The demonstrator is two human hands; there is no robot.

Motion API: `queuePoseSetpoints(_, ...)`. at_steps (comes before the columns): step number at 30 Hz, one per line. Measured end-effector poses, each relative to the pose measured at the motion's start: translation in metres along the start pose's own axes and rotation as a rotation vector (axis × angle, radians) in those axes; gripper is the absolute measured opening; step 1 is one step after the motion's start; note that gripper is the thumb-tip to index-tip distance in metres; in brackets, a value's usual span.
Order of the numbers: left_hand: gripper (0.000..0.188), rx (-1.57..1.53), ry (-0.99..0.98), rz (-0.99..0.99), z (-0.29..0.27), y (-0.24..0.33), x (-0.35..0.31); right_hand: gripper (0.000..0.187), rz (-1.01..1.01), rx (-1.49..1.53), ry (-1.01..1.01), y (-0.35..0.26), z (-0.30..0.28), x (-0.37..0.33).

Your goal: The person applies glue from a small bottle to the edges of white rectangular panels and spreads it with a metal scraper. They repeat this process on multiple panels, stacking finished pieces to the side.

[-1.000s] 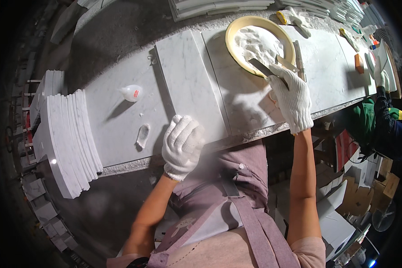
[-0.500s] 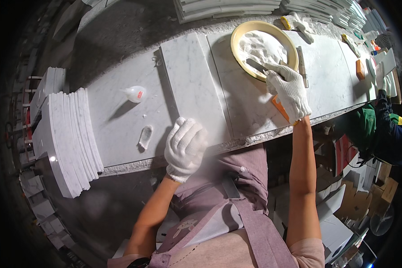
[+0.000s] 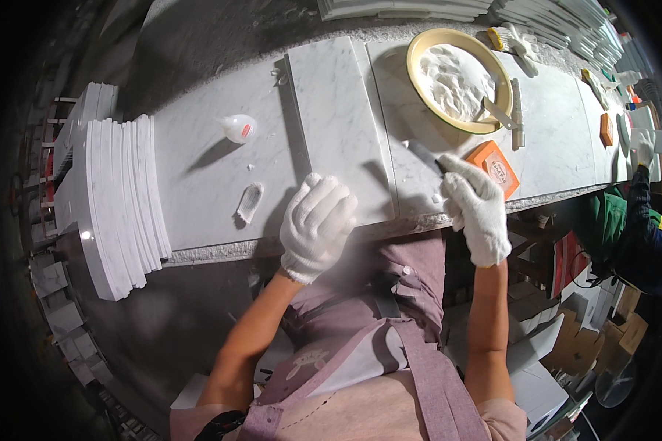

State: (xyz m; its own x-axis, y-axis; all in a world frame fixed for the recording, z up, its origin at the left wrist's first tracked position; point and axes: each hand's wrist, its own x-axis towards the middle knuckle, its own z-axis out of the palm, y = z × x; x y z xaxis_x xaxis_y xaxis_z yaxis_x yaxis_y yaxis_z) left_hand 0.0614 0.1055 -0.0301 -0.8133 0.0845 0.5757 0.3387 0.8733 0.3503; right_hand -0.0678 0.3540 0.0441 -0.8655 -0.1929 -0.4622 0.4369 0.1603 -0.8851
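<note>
My right hand, in a white knit glove, grips a putty knife with its dark blade pointing left over the marble. My gloved left hand is at the near-left corner of a narrow white marble slab. Its fingers are curled and close together; whatever they hold, if anything, is hidden. The slab lies on top of the marble worktop. Beyond my right hand, a yellow bowl contains white paste. A second scraper leans on its rim. An orange box lies beside my right hand.
A squeeze bottle and a small white scrap lie left of the slab. Upright marble slabs stand at the left end. Loose gloves and a long metallic tool lie right. A co-worker's gloved hand shows far right.
My right hand has come back from the bowl toward the worktop's near edge with the putty knife. The orange box is now uncovered. My left hand stays by the slab's near end.
</note>
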Motion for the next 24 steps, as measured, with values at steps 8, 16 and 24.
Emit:
queuePoseSetpoints(8, 0.022, 0.018, 0.032, -0.031, 0.002, 0.003, 0.005, 0.033, -0.254, -0.319, -0.053, 0.044, 0.029, -0.002)
queuePoseSetpoints(16, 0.022, 0.025, -0.006, -0.045, 0.001, 0.003, 0.003, 0.028, -0.67, -0.699, 0.017, 0.041, 0.038, -0.012)
queuePoseSetpoints(24, 0.022, 0.049, 0.039, 0.005, 0.004, 0.001, 0.002, 0.042, 0.055, 0.242, -0.113, 0.05, 0.025, -0.014)
